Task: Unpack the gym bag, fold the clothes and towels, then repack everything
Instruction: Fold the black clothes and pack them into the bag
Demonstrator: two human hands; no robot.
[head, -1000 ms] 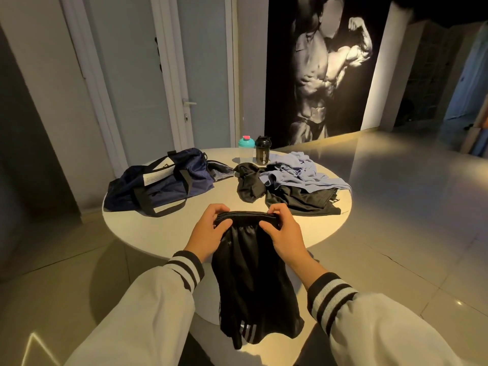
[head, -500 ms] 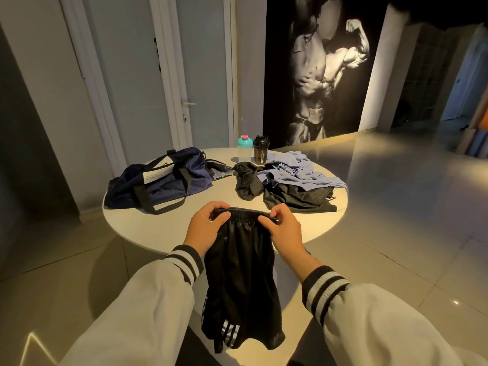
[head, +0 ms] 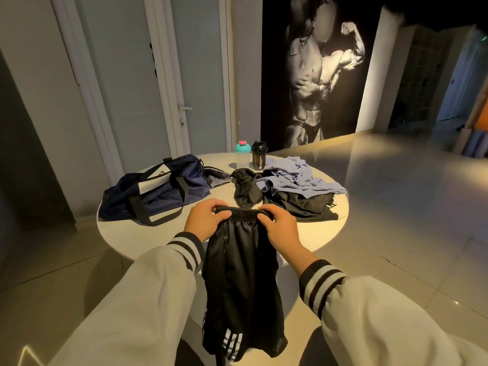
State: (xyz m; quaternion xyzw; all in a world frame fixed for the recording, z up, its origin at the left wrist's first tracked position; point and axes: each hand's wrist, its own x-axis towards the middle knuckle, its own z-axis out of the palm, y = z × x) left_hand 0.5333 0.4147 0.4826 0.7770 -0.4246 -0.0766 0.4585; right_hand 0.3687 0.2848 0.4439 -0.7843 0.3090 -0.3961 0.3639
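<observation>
Left hand (head: 208, 220) and right hand (head: 281, 229) pinch the gathered waistband (head: 241, 213) of the black shorts (head: 240, 286), fingers curled over it. The hands are a shade closer than a second ago, and the shorts now hang straighter off the near edge of the round table (head: 137, 233), apparently shaken out, not yet folded. Behind, the slack navy gym bag (head: 158, 192), a lilac garment (head: 293, 175), dark clothes (head: 303, 207) and two shaker bottles (head: 250, 155) crowd the top, leaving only the near strip for folding
</observation>
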